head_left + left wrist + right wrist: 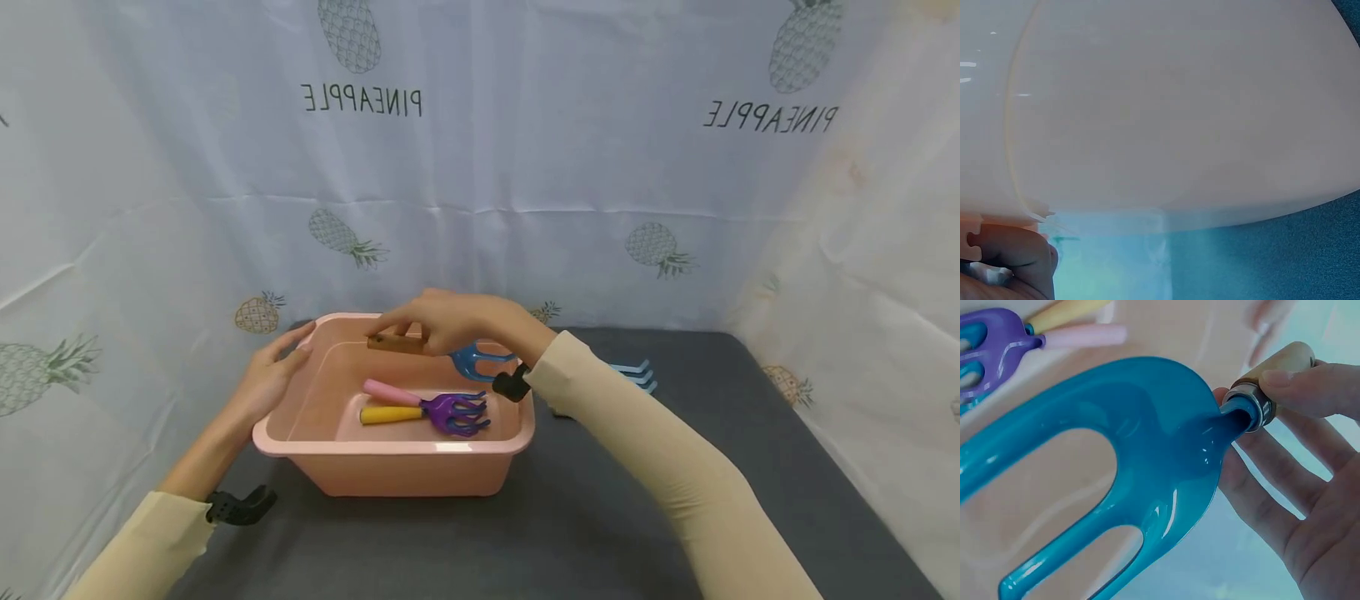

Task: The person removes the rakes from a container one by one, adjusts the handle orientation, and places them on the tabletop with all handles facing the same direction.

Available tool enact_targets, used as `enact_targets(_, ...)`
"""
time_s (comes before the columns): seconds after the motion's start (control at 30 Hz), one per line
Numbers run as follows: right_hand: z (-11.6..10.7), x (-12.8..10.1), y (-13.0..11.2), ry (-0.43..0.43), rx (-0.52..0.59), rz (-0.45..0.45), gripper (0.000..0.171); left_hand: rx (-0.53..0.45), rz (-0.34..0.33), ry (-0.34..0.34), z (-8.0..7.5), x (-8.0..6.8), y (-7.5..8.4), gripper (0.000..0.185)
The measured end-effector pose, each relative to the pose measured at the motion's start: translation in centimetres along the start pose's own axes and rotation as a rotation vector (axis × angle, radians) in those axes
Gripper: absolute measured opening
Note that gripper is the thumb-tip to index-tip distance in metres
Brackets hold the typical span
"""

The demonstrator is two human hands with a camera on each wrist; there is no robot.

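Note:
My right hand (457,321) holds a blue hand rake (1147,425) by its brown wooden handle (397,343), over the back part of a pink plastic basin (397,447). Thumb and fingers pinch the handle near its metal collar, and the tines point right in the head view. At the basin's left rim, my left hand (266,379) grips the edge, with bent fingers (1016,253) low in the left wrist view. Inside the basin lie two small rakes: a purple head (450,414) partly covers a blue one, with a yellow handle (393,415) and a pink handle (390,392) pointing left.
Light blue tines (641,375) of another tool show on the dark table (600,500), right of the basin and partly hidden behind my right sleeve. White pineapple-print cloth (495,150) hangs behind the table and along both sides.

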State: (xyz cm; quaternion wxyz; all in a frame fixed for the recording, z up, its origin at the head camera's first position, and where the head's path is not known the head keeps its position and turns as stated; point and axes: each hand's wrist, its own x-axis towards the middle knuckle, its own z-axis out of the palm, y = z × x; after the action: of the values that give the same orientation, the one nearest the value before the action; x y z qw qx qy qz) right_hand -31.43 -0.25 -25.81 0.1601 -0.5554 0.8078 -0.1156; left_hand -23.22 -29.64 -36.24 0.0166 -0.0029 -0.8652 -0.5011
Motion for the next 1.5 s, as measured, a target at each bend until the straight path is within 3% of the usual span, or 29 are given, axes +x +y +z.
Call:
enact_targets(0.37,-1.8,-6.0,-0.5,0.115,-0.033,-0.014,0.076,0.018,0.011,0.019,0.1,0.0,0.0,0.060)
enact_targets(0.67,-1.3,-11.1,0.9,0.166,-0.056,0.016,0.065,-0.001,-0.004,0.010,0.2,0.1,0.1,0.060)
enact_targets(0.93,0.7,-15.3,2.5,0.148,-0.025,0.140,0.069,-0.028,-0.007,-0.008,0.3,0.0,0.3,0.062)
enact_targets(1.5,7.7,-21.8,8.3,0.172,0.080,0.207,0.073,-0.034,-0.015,-0.011,0.2,-0.2,0.2,0.062)
